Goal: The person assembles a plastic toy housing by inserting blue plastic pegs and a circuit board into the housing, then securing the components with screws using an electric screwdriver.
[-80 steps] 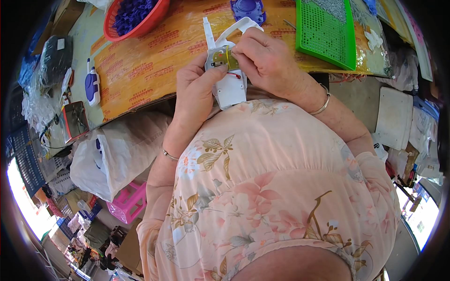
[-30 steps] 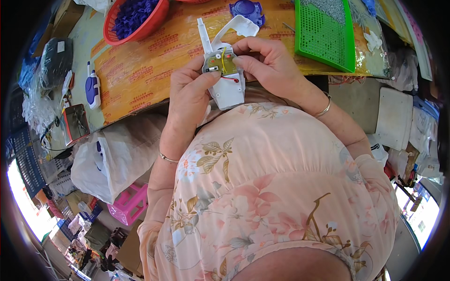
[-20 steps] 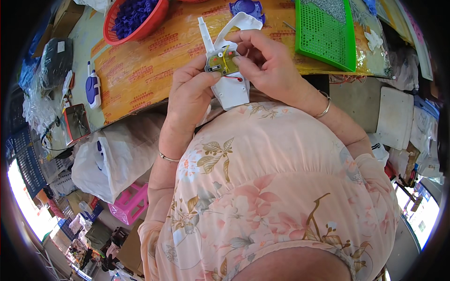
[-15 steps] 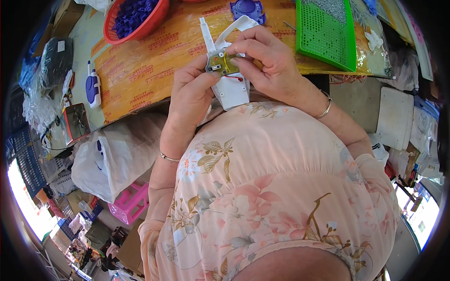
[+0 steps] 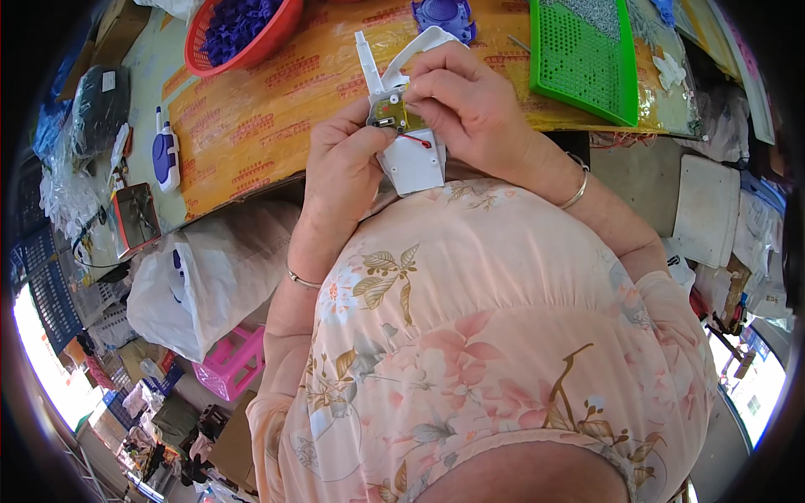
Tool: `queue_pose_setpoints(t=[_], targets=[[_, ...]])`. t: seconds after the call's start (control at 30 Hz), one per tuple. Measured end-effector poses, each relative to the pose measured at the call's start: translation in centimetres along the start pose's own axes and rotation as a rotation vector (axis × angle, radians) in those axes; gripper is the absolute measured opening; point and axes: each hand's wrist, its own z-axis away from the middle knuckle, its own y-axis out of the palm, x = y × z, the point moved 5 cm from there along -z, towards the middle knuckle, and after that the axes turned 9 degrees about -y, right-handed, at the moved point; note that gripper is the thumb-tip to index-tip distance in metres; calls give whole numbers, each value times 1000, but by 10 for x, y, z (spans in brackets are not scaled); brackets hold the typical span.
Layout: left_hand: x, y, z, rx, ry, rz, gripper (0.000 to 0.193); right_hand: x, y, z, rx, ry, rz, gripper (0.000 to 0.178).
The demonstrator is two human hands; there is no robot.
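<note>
My left hand (image 5: pixel 345 155) is closed on the left side of a white plastic housing (image 5: pixel 417 168), its thumb at the edge of the circuit board (image 5: pixel 392 111). The greenish-yellow board sits in the housing, with a small black-and-silver part near the thumb. A short red wire (image 5: pixel 417 140) lies across the white plastic below the board. Two white arms, one straight and one bent, stick out from the housing's far end. My right hand (image 5: pixel 470 101) pinches at the board's right edge; its fingertips hide what lies between them.
An orange-red basket (image 5: pixel 289 35) of purple parts stands far left, with a purple round part (image 5: pixel 444 18) at the far middle. On the right lies a green perforated tray (image 5: pixel 579 84) with small metal pieces. A purple-and-white device (image 5: pixel 166 158) rests at the table's left.
My right fingers have drawn closer together and shifted slightly at the board's right edge. The red wire now shows farther out over the white plastic. My left hand keeps its grip.
</note>
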Motion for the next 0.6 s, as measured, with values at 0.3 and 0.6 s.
queue_pose_setpoints(t=[0.3,0.6], targets=[[-7,-7,0,-86,39,-55,34,-11,-5,12,-43,455,-286,16],[-4,-8,-6,-117,18,-70,34,-17,2,14,9,516,-306,12]])
